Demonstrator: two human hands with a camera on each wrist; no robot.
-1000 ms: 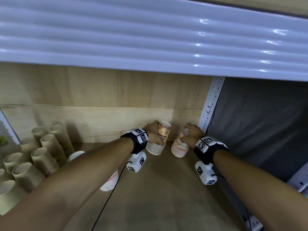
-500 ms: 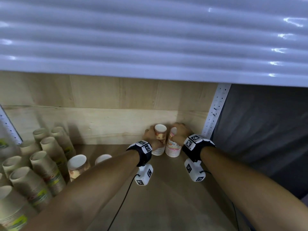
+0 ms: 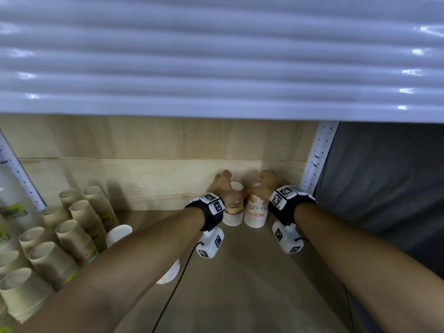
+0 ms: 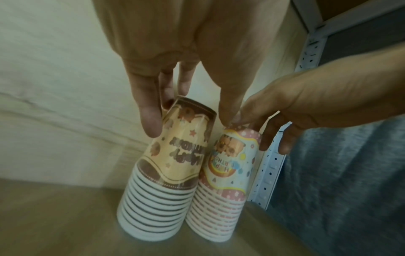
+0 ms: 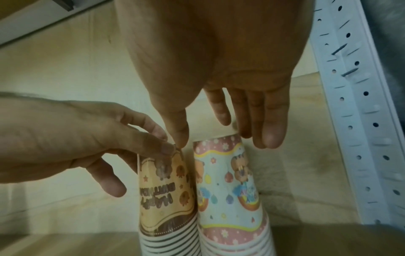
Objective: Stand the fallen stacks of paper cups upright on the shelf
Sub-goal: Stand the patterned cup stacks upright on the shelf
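Observation:
Two stacks of printed paper cups stand mouth-down, side by side, at the back right of the wooden shelf (image 3: 240,284). The brown-and-cream stack (image 3: 232,212) (image 4: 175,155) is on the left and touches the pink-and-blue stack (image 3: 255,212) (image 5: 228,190). My left hand (image 3: 223,186) hovers over the brown stack with loosely straight fingers (image 4: 149,121) touching its top. Above the pink stack, my right hand (image 3: 266,186) hangs with straight fingers (image 5: 269,135) brushing the top. Two more white cup stacks (image 3: 119,234) (image 3: 170,272) lie on the shelf, mostly hidden under my left forearm.
Several brown kraft cup stacks (image 3: 72,236) stand packed at the left of the shelf. A white perforated upright (image 3: 317,159) rises just right of the pink stack, with grey cloth (image 3: 384,188) beyond. The wooden back wall (image 3: 168,183) is right behind both stacks. A ribbed white shelf (image 3: 216,56) hangs overhead.
Both hands moved the two tilted stacks back toward the wall and set them upright side by side. Their grips have since loosened to open fingers at the tops.

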